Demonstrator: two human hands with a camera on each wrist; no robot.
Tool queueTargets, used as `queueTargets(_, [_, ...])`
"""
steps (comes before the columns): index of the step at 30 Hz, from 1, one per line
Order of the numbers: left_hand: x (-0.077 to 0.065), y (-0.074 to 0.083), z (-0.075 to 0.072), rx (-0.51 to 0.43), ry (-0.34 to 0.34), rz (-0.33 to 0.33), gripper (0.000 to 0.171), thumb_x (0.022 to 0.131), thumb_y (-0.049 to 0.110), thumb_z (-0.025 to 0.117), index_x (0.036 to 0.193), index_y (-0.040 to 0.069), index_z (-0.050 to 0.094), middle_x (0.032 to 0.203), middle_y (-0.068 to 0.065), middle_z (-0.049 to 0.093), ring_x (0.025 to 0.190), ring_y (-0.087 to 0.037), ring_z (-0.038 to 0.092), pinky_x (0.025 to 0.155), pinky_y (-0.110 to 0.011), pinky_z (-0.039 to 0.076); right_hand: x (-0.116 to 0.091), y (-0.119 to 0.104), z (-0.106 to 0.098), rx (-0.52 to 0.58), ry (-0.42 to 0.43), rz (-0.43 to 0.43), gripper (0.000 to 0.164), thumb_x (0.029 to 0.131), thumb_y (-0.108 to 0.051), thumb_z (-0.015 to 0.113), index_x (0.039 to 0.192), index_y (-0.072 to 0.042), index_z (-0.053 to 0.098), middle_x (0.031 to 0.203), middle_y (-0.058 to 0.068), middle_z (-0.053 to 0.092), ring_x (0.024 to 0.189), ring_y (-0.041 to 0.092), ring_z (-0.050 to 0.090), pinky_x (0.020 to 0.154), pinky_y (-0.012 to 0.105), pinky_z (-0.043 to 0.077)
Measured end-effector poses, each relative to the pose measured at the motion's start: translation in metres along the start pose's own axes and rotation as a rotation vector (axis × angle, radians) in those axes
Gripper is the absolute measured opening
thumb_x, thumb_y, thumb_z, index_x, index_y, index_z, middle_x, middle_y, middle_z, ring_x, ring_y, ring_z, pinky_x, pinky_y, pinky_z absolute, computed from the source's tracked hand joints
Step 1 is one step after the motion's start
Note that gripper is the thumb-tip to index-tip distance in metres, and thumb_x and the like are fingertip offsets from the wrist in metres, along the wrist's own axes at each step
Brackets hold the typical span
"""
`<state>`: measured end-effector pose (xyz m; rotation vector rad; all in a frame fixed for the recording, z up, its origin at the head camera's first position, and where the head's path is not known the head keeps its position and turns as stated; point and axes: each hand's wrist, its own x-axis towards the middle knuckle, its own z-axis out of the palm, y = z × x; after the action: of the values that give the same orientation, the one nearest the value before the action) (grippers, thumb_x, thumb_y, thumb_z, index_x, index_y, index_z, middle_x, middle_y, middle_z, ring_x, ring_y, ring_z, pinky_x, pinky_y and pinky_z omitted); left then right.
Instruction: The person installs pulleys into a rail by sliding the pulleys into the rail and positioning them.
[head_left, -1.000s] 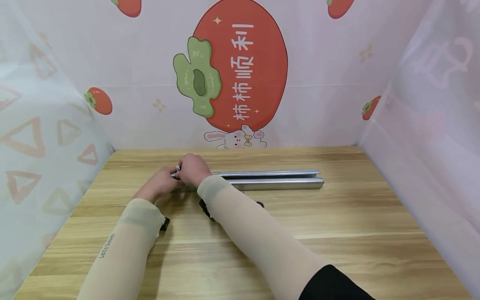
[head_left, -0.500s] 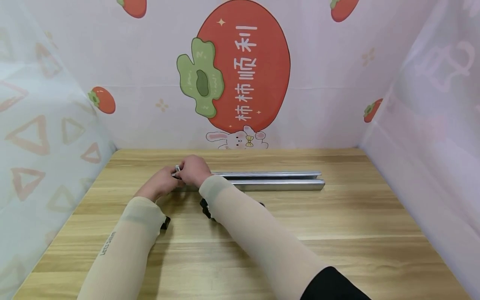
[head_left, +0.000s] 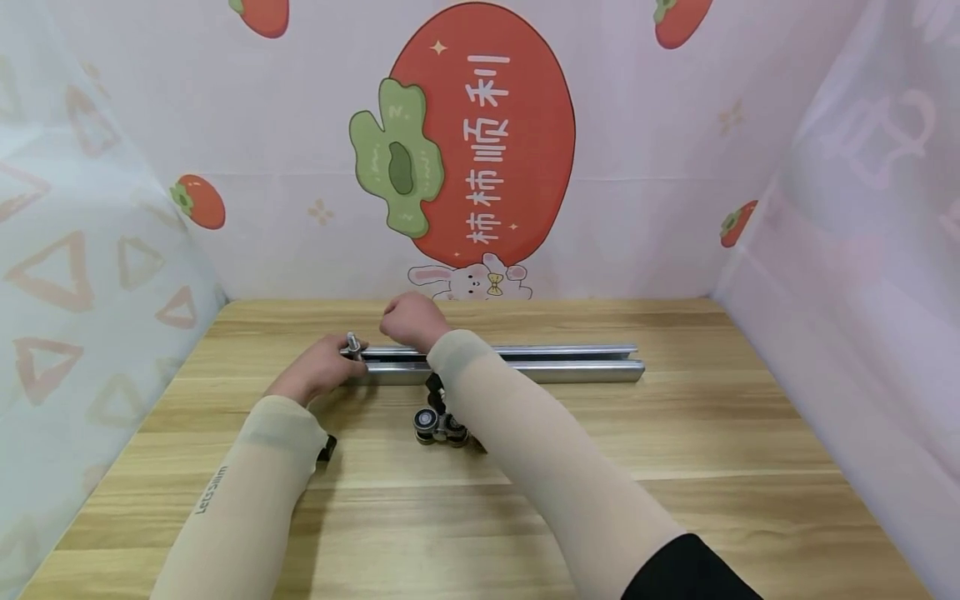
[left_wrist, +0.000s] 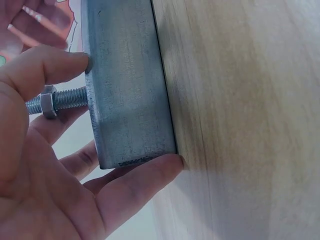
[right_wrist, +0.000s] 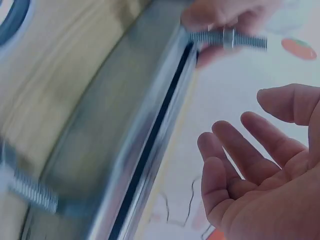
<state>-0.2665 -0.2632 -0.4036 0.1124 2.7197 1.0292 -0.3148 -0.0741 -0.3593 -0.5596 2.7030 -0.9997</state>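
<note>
Rail [head_left: 555, 372] extends rightward from the left hand [head_left: 318, 367] holding its end.

So the person's got snug cream stretch-fabric sleeves on both forearms, left [head_left: 240, 508] and right [head_left: 555, 467], each with a greyish band near the cuff. Dark "Lets Slim" lettering [head_left: 212, 490] runs along the left one. There's a small blocky black bit [head_left: 327, 448] at the left wrist, plus a black fabric sleeve [head_left: 690, 571] higher up the right arm.
</note>
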Motion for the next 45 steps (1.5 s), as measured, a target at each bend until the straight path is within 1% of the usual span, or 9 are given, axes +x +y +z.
queueTargets(3, [-0.001,0.0,0.001,-0.003,-0.005,-0.014,0.058,0.09,0.017,0.066,0.142,-0.002,0.051,0.141,-0.026,0.049,0.119,-0.039,0.046,0.101,-0.056,0.036,-0.002,0.014,-0.012,0.046,0.0,0.026,0.027,0.094,-0.018,0.062,0.117,-0.01,0.072,0.111,0.0,0.067,0.098,0.017,0.059,0.081,0.031,0.05])
queueTargets(6, [0.0,0.001,0.002,-0.005,-0.008,-0.017,0.058,0.091,0.018,0.066,0.144,-0.002,0.049,0.144,-0.027,0.046,0.125,-0.041,0.043,0.104,-0.058,0.032,-0.007,0.034,-0.028,0.141,-0.02,0.047,0.033,0.094,-0.019,0.063,0.125,-0.008,0.068,0.123,0.003,0.065,0.108,0.021,0.059,0.089,0.037,0.049])
queueTargets(12, [0.0,0.002,0.003,0.01,-0.01,-0.016,0.059,0.091,0.018,0.066,0.144,-0.001,0.049,0.146,-0.028,0.043,0.127,-0.042,0.042,0.104,-0.058,0.032,-0.028,0.086,-0.069,0.399,-0.086,0.116,0.039,0.097,-0.019,0.062,0.133,-0.006,0.06,0.13,0.01,0.06,0.119,0.033,0.057,0.099,0.047,0.045])
queueTargets(17, [-0.001,-0.001,0.0,0.027,-0.011,-0.012,0.059,0.092,0.02,0.064,0.145,-0.001,0.048,0.146,-0.029,0.042,0.128,-0.044,0.041,0.104,-0.06,0.032,-0.052,0.122,-0.1,0.484,-0.067,0.171,0.037,0.098,-0.019,0.061,0.132,-0.004,0.06,0.132,0.014,0.059,0.118,0.033,0.057,0.098,0.047,0.044])
queueTargets(23, [0.001,-0.004,0.0,0.028,-0.007,-0.01,0.058,0.092,0.019,0.064,0.144,-0.001,0.048,0.146,-0.028,0.043,0.127,-0.042,0.041,0.104,-0.058,0.033,-0.085,0.145,-0.118,0.64,-0.062,0.193,0.035,0.1,-0.012,0.058,0.133,0.0,0.058,0.127,0.015,0.063,0.113,0.031,0.061,0.1,0.05,0.044])
queueTargets(28, [0.002,-0.003,0.001,0.025,-0.011,-0.009,0.059,0.092,0.02,0.065,0.144,-0.001,0.049,0.146,-0.028,0.043,0.128,-0.043,0.04,0.105,-0.059,0.031,-0.109,0.154,-0.115,0.753,-0.126,0.24,0.037,0.099,-0.01,0.059,0.133,0.005,0.056,0.127,0.022,0.062,0.114,0.04,0.06,0.097,0.05,0.046])
queueTargets(33, [0.002,-0.003,0.001,0.022,-0.016,-0.022,0.058,0.093,0.021,0.065,0.145,0.0,0.049,0.148,-0.027,0.04,0.131,-0.043,0.038,0.106,-0.06,0.029,-0.121,0.162,-0.097,0.806,-0.233,0.289,0.042,0.099,-0.011,0.059,0.133,0.011,0.052,0.128,0.028,0.06,0.111,0.041,0.062,0.096,0.052,0.047])
queueTargets(38, [0.003,-0.002,0.001,0.024,-0.019,-0.026,0.059,0.093,0.022,0.065,0.145,0.0,0.048,0.148,-0.027,0.041,0.131,-0.043,0.038,0.107,-0.059,0.028,-0.123,0.165,-0.082,0.82,-0.29,0.288,0.046,0.099,-0.012,0.056,0.135,0.015,0.048,0.128,0.031,0.058,0.11,0.042,0.062,0.095,0.052,0.047])
queueTargets(45, [0.002,-0.001,0.001,0.02,-0.02,-0.028,0.059,0.093,0.022,0.064,0.145,0.0,0.047,0.148,-0.028,0.04,0.129,-0.043,0.039,0.106,-0.059,0.03,-0.119,0.166,-0.068,0.816,-0.312,0.327,0.045,0.098,-0.014,0.057,0.134,0.012,0.049,0.126,0.027,0.061,0.109,0.037,0.063,0.09,0.049,0.051])
